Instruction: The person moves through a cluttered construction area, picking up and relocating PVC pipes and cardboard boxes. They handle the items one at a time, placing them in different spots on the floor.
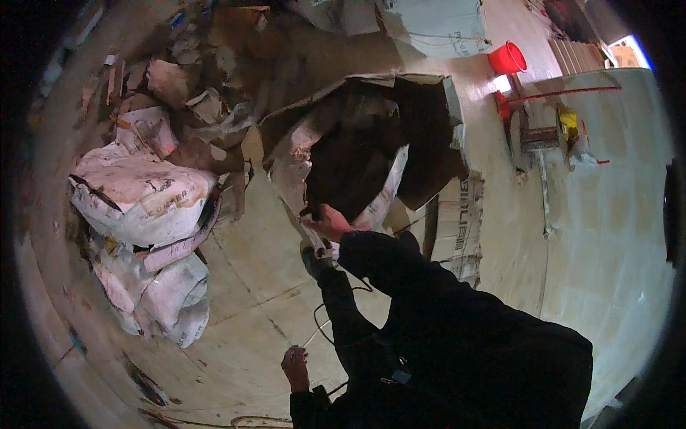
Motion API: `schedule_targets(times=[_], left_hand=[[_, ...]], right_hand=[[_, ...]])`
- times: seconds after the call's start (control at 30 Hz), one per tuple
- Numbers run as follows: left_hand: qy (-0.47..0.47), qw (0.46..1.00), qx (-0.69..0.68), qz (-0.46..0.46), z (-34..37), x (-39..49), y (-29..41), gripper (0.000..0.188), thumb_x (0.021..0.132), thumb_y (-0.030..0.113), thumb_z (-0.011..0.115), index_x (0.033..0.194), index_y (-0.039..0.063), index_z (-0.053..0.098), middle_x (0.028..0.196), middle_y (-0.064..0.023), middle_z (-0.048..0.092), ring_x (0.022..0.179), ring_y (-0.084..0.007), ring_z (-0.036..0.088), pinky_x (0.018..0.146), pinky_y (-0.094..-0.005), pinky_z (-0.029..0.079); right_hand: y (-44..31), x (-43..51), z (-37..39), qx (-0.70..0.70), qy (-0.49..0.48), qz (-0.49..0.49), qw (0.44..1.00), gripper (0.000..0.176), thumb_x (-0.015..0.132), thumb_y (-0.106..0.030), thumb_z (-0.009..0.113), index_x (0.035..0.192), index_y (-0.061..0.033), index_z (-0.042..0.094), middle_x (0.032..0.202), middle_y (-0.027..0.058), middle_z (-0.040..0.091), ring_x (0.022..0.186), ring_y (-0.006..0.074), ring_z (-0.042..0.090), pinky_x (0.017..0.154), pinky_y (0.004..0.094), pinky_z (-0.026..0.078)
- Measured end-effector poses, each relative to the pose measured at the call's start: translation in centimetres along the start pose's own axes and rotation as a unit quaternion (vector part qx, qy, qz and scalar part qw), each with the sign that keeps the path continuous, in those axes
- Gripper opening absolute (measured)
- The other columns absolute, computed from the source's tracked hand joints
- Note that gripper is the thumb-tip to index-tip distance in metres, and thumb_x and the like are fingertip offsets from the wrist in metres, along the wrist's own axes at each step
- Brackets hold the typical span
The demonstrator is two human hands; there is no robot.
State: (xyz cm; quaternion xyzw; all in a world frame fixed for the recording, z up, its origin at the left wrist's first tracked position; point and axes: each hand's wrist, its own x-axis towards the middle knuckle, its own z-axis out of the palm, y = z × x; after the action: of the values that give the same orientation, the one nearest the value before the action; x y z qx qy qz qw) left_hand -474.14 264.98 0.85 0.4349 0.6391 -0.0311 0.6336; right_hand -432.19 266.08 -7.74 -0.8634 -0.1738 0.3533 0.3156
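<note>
My right hand (332, 222) grips the near rim of a large open sack (394, 171), whose inside is dark and whose edge is pale and ragged. Its contents cannot be made out. Lower down, away from the sack, my left hand (296, 367) has curled fingers over the tiled floor; whether it holds anything is unclear. A thin dark cord (317, 319) loops beside my leg. My shoe (315, 260) is just below the sack's rim.
Stuffed, dirty white woven sacks (155, 198) are piled at left, with crumpled scraps (169, 83) beyond. A flattened printed carton (458, 230) lies right of the sack. Farther right are a red bucket (506, 58) and a long-handled tool (544, 187).
</note>
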Motion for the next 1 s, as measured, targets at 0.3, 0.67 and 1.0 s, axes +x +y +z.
schedule_targets(times=[0.3,0.67,1.0], left_hand=[[-0.046,0.981,0.156,-0.110,-6.2,3.4,-4.8,0.023,0.085,0.017,0.061,0.098,-0.003,0.062,0.086,-0.0114,0.066,0.075,-0.0198,0.065,0.066,-0.0314,0.052],[-0.159,0.927,0.296,0.167,-1.7,11.0,8.0,0.023,0.088,0.019,0.056,0.090,-0.002,0.062,0.078,-0.0095,0.064,0.067,-0.0174,0.061,0.064,-0.0307,0.047],[-0.038,0.844,0.391,0.365,1.5,10.4,10.5,0.059,0.084,0.031,0.065,0.123,-0.009,0.044,0.122,-0.0244,0.051,0.114,-0.0308,0.050,0.095,-0.0384,0.040]], right_hand=[[5.0,2.3,7.8,-0.015,-0.030,0.013,0.999,0.024,0.081,-0.018,0.055,0.098,-0.0054,0.066,0.088,0.0163,0.066,0.084,0.0355,0.063,0.074,0.0417,0.051],[3.0,-12.3,-4.5,-0.004,-0.010,-0.019,1.000,0.022,0.079,-0.010,0.054,0.094,-0.0065,0.069,0.091,0.0175,0.066,0.085,0.0359,0.063,0.078,0.0418,0.050],[3.8,-25.1,-9.0,0.042,0.025,-0.148,0.988,0.019,0.084,-0.014,0.056,0.096,-0.0046,0.067,0.085,0.0189,0.065,0.079,0.0357,0.062,0.071,0.0418,0.050]])
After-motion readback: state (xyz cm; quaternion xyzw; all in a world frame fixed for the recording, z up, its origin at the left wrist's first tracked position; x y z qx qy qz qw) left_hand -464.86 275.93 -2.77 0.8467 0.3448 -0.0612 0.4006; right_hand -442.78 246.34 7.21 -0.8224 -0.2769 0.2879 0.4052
